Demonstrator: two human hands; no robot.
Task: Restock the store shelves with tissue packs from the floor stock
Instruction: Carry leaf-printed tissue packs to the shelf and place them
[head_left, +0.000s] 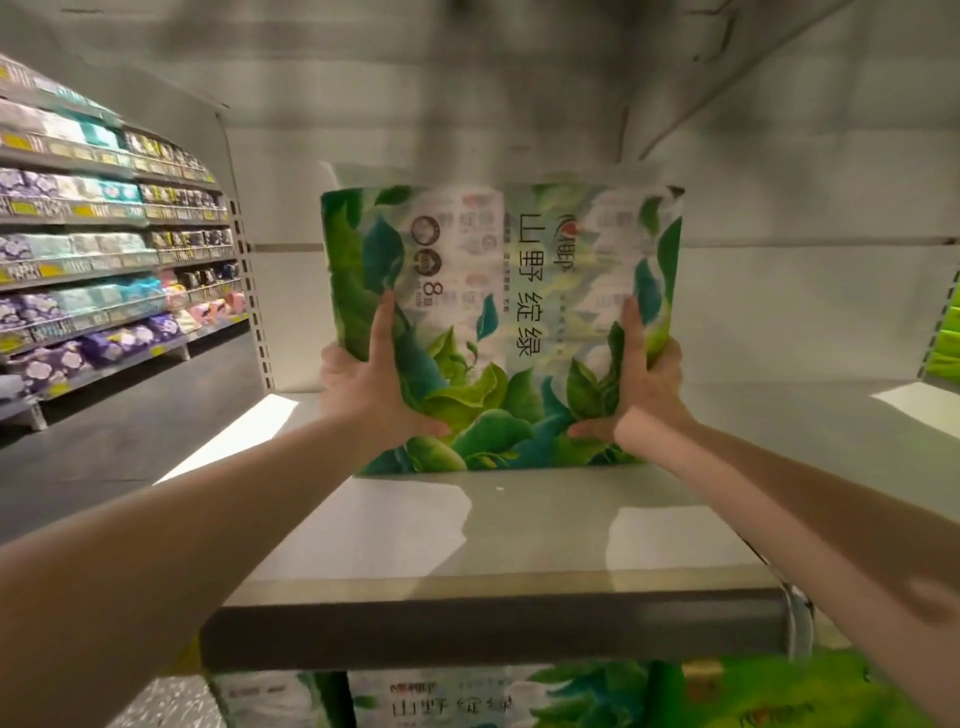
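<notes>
On shelf (519, 525), tissue pack (498, 322) upright.

2 bare forearms reach in from the lower corners, no sleeves, watch or bracelet visible on either. The left hand (375, 385) and right hand (640, 385) are ungloved and ringless, with short, unpainted nails.

Below the hands, more packs (467, 701) are cut off at the bottom edge (print blurred); the goods (104, 249) far left are too small to read.
</notes>
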